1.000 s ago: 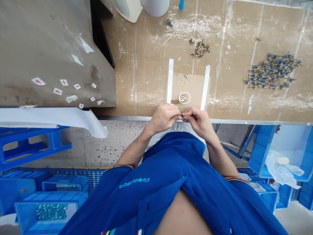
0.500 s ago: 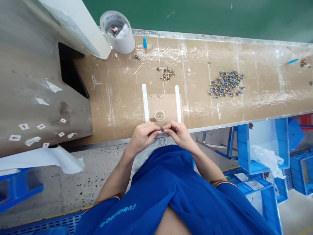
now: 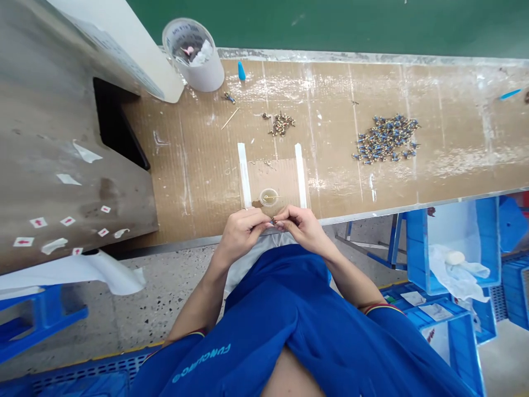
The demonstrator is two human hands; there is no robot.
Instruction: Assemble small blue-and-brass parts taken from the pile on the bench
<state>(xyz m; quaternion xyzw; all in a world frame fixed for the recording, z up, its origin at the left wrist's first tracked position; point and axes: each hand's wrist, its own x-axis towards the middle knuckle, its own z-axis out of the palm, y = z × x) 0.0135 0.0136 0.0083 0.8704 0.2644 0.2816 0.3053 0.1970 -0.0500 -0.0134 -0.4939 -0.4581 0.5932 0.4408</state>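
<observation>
- Table (image 3: 351, 217) is covered in cardboard (image 3: 198, 171); floor (image 3: 144, 306) is speckled.
- “FUN…” is printed on shirt (image 3: 264, 309).
- Part (image 3: 273, 221) is pinched by left hand (image 3: 243, 231) and right hand (image 3: 303, 229).

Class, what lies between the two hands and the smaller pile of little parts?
Between the left hand, right hand and smaller pile, the head view shows a cardboard piece with small bits near its far edge and a round dish nearer the hands.

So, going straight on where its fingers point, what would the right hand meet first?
Beyond the tiny part between the hands, the right hand would likely meet the left hand first; whether they already touch is unclear.
</observation>
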